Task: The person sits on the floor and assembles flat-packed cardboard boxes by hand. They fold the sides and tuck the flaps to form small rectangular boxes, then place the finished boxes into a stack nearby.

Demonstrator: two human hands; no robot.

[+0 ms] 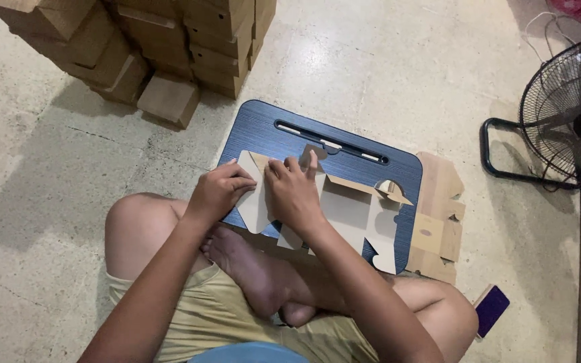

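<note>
So far the die-cut cardboard blank (344, 212) lies mostly flat on the blue lap worktop (290, 131) across the person's knees — only its left end is being worked. The left hand (220, 191) pinches the left flap, and the right hand (294, 191) presses fingers down beside it. More flat blanks (438, 222) wait at the right, while finished boxes (163, 40) are stacked on the floor — the folding looks barely begun.
</note>
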